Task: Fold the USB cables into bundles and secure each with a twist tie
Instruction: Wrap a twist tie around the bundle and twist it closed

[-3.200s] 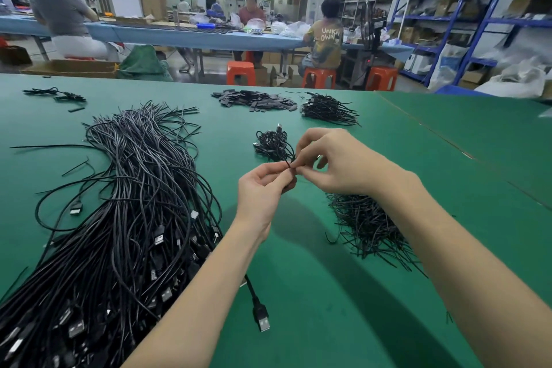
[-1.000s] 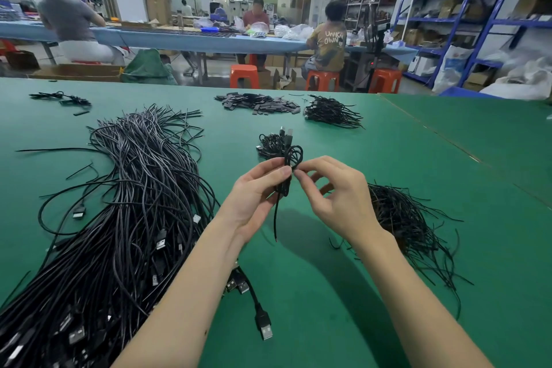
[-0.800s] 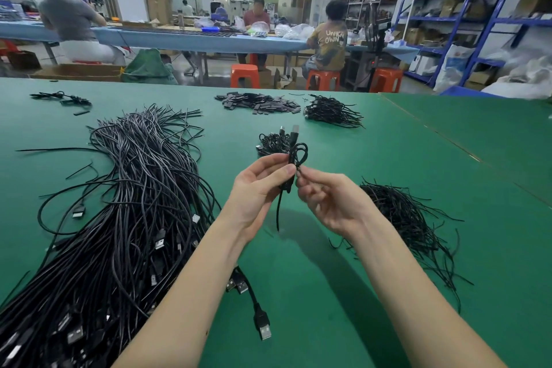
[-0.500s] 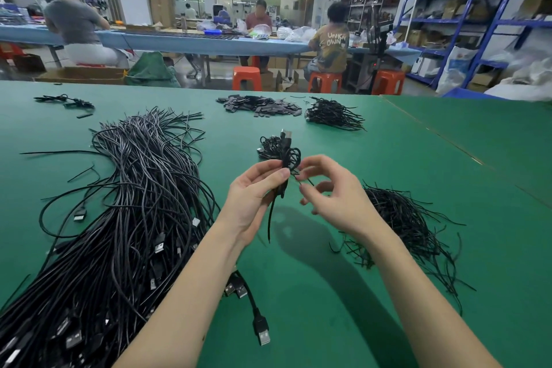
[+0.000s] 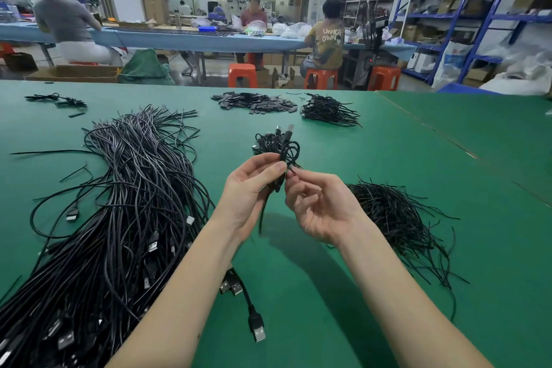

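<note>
My left hand (image 5: 249,191) grips a folded black USB cable bundle (image 5: 288,148), its plugs pointing up and a loose end hanging below the palm. My right hand (image 5: 321,206) pinches a thin black twist tie at the bundle's waist with thumb and forefinger, palm turned up. A small heap of tied bundles (image 5: 267,140) lies just behind the held one. A large pile of loose USB cables (image 5: 119,218) spreads across the left of the green table (image 5: 388,158). A pile of black twist ties (image 5: 394,218) lies to the right of my right hand.
At the table's far side lie a heap of flat dark pieces (image 5: 254,101), another bundle of black wires (image 5: 328,110) and a few cables (image 5: 56,100) at far left. A USB plug (image 5: 258,331) lies near my left forearm. Seated people work at a blue table behind.
My hands lifted the folded cable up from near the table. My right hand turned palm-up and keeps working the tie at the bundle's waist; the tie pile now shows to its right.
</note>
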Demonstrator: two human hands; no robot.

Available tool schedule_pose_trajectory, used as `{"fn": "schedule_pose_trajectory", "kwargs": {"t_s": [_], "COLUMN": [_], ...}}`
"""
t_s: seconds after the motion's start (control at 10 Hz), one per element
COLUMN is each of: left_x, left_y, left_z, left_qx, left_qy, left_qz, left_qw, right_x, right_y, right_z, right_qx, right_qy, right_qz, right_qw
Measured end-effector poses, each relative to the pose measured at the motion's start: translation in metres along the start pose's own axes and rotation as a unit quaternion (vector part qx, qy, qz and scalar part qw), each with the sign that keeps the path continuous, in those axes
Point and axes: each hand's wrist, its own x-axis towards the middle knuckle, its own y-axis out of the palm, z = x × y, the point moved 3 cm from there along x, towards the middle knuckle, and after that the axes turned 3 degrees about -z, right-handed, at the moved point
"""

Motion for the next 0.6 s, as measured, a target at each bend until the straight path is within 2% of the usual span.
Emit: {"fn": "schedule_pose_trajectory", "kwargs": {"t_s": [0.1, 0.2, 0.3, 0.4, 0.5, 0.6], "left_x": [0.001, 0.0, -0.001, -0.003, -0.004, -0.002], "left_y": [-0.003, -0.004, -0.002, -0.001, 0.003, 0.005], "left_z": [-0.003, -0.002, 0.0, 0.001, 0.001, -0.001], "left_qx": [0.012, 0.017, 0.021, 0.018, -0.002, -0.03], "left_qy": [0.001, -0.014, -0.028, -0.033, -0.023, -0.014], "left_qz": [-0.012, -0.013, -0.011, -0.005, 0.003, 0.008], "left_qw": [1.0, 1.0, 0.999, 0.999, 1.0, 0.999], "right_x": [-0.002, -0.011, -0.017, -0.015, 0.001, 0.004], "right_y": [-0.003, -0.006, -0.009, -0.011, -0.011, -0.002], "right_z": [0.013, 0.024, 0.03, 0.025, 0.019, -0.002], "right_qx": [-0.329, -0.626, -0.694, -0.682, -0.426, 0.039], "right_qy": [-0.231, -0.472, -0.565, -0.589, -0.385, 0.016], "right_qz": [-0.063, -0.124, -0.122, -0.095, -0.042, 0.053], "right_qw": [0.914, 0.609, 0.43, 0.423, 0.817, 0.998]}}
